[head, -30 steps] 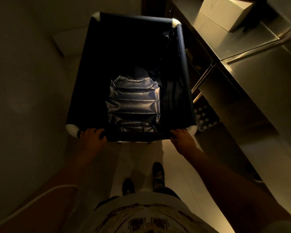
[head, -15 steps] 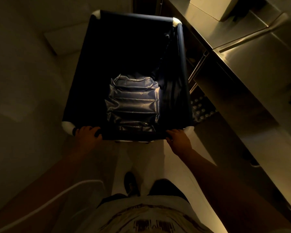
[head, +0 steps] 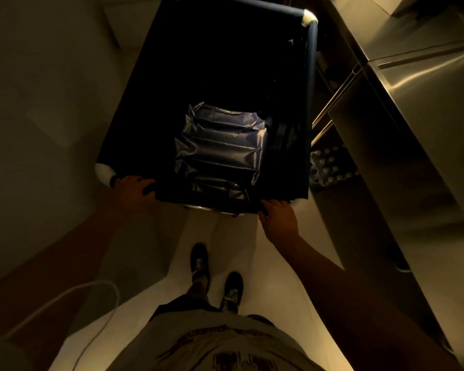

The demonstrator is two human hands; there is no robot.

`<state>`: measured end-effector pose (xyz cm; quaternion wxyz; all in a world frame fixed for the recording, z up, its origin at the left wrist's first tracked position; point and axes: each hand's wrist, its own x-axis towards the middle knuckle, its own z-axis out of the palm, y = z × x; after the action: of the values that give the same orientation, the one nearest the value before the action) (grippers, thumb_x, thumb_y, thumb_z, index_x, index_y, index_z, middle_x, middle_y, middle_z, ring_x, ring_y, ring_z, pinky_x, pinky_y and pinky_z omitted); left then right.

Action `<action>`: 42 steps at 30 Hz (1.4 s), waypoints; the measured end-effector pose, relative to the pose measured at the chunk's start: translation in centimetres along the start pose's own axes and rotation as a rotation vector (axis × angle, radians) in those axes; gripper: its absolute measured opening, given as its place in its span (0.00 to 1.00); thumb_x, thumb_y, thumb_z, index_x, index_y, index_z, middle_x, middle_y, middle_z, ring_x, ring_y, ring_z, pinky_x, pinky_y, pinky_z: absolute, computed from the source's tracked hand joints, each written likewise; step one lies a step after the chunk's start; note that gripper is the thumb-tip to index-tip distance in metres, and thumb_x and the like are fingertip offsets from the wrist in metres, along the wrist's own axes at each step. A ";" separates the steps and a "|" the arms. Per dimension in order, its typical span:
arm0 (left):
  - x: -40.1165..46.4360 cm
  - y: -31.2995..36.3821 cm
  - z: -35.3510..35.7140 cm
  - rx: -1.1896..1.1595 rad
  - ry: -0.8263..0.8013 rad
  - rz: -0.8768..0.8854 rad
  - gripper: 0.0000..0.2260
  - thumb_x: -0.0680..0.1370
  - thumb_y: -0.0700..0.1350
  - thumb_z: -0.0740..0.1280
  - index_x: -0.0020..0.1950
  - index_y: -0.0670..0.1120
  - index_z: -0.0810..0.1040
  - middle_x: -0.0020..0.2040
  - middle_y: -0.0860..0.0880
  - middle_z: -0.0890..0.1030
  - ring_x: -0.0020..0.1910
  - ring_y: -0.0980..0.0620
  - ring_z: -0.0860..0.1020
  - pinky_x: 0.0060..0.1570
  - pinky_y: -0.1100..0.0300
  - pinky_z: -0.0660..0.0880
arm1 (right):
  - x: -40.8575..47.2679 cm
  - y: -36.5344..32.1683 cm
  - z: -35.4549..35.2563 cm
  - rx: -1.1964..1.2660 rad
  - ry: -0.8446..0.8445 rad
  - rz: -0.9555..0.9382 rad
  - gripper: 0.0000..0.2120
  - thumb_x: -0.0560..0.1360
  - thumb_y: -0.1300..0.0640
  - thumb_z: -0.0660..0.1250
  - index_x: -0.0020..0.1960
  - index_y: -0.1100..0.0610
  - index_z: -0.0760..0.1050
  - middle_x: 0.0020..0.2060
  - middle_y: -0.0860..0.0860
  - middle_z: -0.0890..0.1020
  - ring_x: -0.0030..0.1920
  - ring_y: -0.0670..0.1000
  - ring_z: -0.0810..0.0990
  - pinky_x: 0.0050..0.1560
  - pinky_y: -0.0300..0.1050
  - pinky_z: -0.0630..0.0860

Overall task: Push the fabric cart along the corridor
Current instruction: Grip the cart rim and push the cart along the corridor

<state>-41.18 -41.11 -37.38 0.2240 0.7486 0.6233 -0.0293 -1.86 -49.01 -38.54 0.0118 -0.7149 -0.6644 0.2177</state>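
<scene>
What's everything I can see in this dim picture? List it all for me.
fabric cart: one, dark navy with white corner caps, centre, ahead of the person
inflated cushion: one, shiny blue-grey, inside the cart near its handle end
steel counter: one, metallic, along the right
bottles: a cluster, pale caps, low under the counter
cable: one, white, lower left
shoes: two, dark, on the pale floor
left hand: one, gripping the cart's near rail
right hand: one, gripping the near rail by the right corner
</scene>
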 end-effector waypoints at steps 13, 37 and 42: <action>-7.9 0.0 4.6 -0.041 -0.104 -0.042 0.49 0.76 0.73 0.40 0.58 0.33 0.83 0.51 0.31 0.84 0.49 0.31 0.83 0.47 0.37 0.77 | -5.8 2.2 2.4 -0.045 -0.009 -0.085 0.18 0.81 0.53 0.63 0.68 0.56 0.77 0.59 0.57 0.83 0.60 0.62 0.78 0.60 0.54 0.76; -18.8 1.6 9.7 0.013 0.032 -0.246 0.31 0.74 0.61 0.54 0.67 0.46 0.80 0.64 0.35 0.80 0.64 0.33 0.77 0.64 0.40 0.70 | -13.7 2.8 3.0 -0.133 -0.088 -0.092 0.19 0.81 0.52 0.62 0.72 0.51 0.73 0.63 0.53 0.80 0.64 0.58 0.76 0.64 0.52 0.74; -20.4 2.4 10.1 -0.006 0.014 -0.273 0.33 0.72 0.64 0.52 0.68 0.48 0.80 0.65 0.38 0.80 0.66 0.35 0.75 0.67 0.43 0.69 | -15.5 3.1 3.2 -0.129 -0.114 -0.071 0.20 0.82 0.52 0.62 0.73 0.51 0.72 0.66 0.52 0.79 0.66 0.58 0.74 0.66 0.53 0.74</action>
<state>-41.09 -63.95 -39.14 0.2157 0.6564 0.7210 -0.0527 -0.29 -65.03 -37.82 -0.0643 -0.6764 -0.7017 0.2145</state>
